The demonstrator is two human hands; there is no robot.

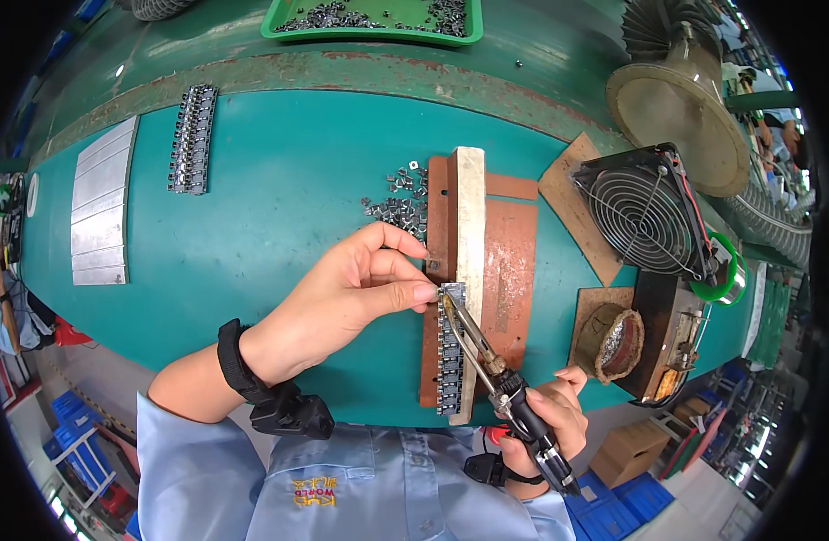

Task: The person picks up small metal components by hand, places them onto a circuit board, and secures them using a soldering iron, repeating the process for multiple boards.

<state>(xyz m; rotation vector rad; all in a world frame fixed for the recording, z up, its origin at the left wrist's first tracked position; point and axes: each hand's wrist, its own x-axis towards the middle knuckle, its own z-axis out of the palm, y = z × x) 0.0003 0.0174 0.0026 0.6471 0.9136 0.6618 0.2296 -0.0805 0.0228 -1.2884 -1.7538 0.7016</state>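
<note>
My right hand (pixel 559 417) grips the black handle of a soldering iron (pixel 492 362) with a thin metal feed tube alongside its shaft. Its tip meets the upper end of a strip of small circuit boards (pixel 450 365), which lies lengthwise along a pale bar (pixel 469 216) on a reddish-brown base plate (pixel 514 239). At that same end, my left hand (pixel 347 284) is closed, thumb and fingertips pinched beside the strip. What sits in the pinch is too small to make out. Just beyond those fingers lies a pile of small metal parts (pixel 398 209).
A finished-looking strip of boards (pixel 193 140) and a grooved metal plate (pixel 105 203) lie at the left. Far back stands a green tray (pixel 374 36) of small parts. On the right are a fan (pixel 647 212), a solder spool (pixel 728 275), a round tin (pixel 617 343) and an extraction hood (pixel 676 117).
</note>
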